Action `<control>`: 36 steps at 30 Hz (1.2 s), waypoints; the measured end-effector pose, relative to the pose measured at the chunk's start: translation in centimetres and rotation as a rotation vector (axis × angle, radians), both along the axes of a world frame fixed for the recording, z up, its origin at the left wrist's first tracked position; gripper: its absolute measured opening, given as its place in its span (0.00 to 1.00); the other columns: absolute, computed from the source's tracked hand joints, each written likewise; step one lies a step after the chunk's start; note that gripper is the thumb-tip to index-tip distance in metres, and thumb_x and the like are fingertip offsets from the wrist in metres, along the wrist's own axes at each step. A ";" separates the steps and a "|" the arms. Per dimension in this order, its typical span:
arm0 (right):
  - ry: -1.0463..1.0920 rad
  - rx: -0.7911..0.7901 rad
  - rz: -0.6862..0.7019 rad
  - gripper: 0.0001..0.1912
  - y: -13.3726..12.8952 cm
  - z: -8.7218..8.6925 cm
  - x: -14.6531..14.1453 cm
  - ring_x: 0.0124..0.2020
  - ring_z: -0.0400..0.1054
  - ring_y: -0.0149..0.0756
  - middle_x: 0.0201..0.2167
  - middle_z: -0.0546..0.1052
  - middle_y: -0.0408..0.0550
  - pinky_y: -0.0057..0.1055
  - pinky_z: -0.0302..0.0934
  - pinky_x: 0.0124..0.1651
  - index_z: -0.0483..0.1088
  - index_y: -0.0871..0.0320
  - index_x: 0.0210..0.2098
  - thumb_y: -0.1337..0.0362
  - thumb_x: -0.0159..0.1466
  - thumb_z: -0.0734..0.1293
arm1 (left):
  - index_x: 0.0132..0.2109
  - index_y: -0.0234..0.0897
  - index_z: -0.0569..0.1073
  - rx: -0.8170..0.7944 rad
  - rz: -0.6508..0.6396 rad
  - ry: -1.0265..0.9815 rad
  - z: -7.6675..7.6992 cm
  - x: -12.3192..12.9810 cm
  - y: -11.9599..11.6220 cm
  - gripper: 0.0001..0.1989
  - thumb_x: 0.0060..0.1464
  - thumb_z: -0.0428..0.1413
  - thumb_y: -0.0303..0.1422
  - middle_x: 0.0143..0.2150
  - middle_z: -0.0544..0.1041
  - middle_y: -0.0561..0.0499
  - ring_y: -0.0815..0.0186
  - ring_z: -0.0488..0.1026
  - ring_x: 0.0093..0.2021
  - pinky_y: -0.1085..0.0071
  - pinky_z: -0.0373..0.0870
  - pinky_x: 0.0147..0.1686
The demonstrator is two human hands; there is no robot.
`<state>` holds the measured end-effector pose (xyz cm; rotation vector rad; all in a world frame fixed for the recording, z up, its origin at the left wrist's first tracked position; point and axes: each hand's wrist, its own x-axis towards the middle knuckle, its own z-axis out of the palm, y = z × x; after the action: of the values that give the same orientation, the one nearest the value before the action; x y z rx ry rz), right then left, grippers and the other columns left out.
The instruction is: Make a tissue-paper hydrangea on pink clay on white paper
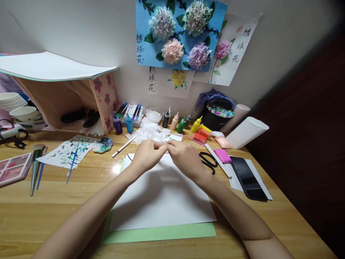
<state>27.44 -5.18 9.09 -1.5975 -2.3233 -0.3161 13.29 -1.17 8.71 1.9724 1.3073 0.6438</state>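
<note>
Left hand (147, 154), right hand (185, 160): fingers curled, nearly closed, tips together; anything pinched, indiscernible. Blank white rectangular paper sheet (161, 201): beneath them, on pale-green sheet (161, 233), wooden counter (24, 223). Handling advised: light, steady pinch, forearms off paper. Blue floral picture (180, 36): lettered "绣球花". Black round pen case (212, 120): marking illegible.

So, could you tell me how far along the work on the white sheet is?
It looks early. The white sheet lies on the green sheet, with a dark mark at its far left corner. The left hand and right hand meet over its far edge, fingers pinched; anything held is unclear. The rest that shows is blank, so most probably remains.
</note>
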 end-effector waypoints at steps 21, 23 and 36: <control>1.103 -0.143 0.176 0.15 3.2 -0.1 2.5 0.50 0.69 0.41 0.46 0.78 0.51 0.41 0.60 0.56 0.76 0.55 0.45 0.61 0.58 0.70 | 0.40 0.32 0.78 -0.039 -0.013 -0.748 -0.5 -1.3 3.1 0.21 0.48 0.60 0.46 0.37 0.81 0.44 0.63 0.77 0.37 0.71 0.71 0.36; 1.085 -0.141 0.189 0.15 3.5 -0.3 2.8 0.50 0.69 0.41 0.45 0.78 0.51 0.41 0.60 0.56 0.77 0.55 0.44 0.59 0.57 0.71 | 0.36 0.31 0.79 -0.048 -0.006 -0.736 -0.4 -1.4 2.9 0.19 0.46 0.61 0.45 0.33 0.81 0.44 0.63 0.76 0.32 0.71 0.71 0.33; 1.037 -0.026 0.259 0.15 3.0 -0.2 2.4 0.47 0.69 0.38 0.42 0.78 0.48 0.38 0.61 0.54 0.77 0.53 0.43 0.64 0.54 0.73 | 0.29 0.32 0.74 0.166 -0.023 -0.633 0.6 -1.7 2.5 0.11 0.52 0.57 0.38 0.26 0.75 0.50 0.69 0.71 0.28 0.75 0.67 0.29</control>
<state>29.79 -2.14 8.87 -1.0364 -1.6461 0.4970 11.59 1.32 9.32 1.6895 0.8570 1.2718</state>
